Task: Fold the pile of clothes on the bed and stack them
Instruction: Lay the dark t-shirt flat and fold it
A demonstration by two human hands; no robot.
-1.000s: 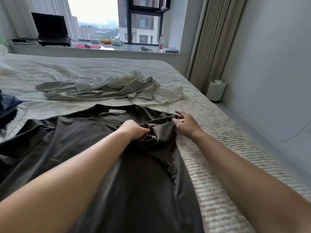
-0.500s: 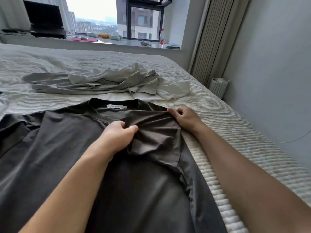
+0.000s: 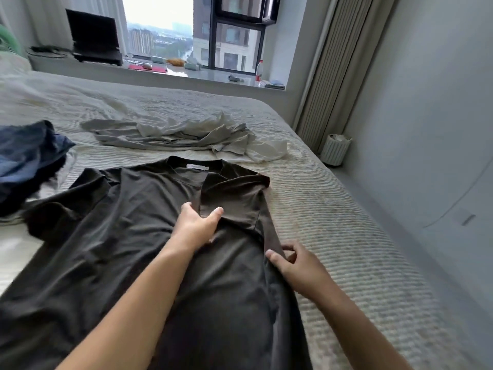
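One dark T-shirt (image 3: 128, 236) is lying spread on the bed (image 3: 333, 222). The right hand (image 3: 296, 265) is pinching its right edge; the left hand (image 3: 196, 227) is pressing flat, fingers relaxed, on its folded-in sleeve. Beyond the T-shirt, one crumpled pale heap (image 3: 186, 134) is lying; to its left, one blue heap (image 3: 26, 158).

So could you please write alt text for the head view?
A dark T-shirt lies flat on a bed, right sleeve folded in; the left hand presses it, the right hand pinches its side edge.
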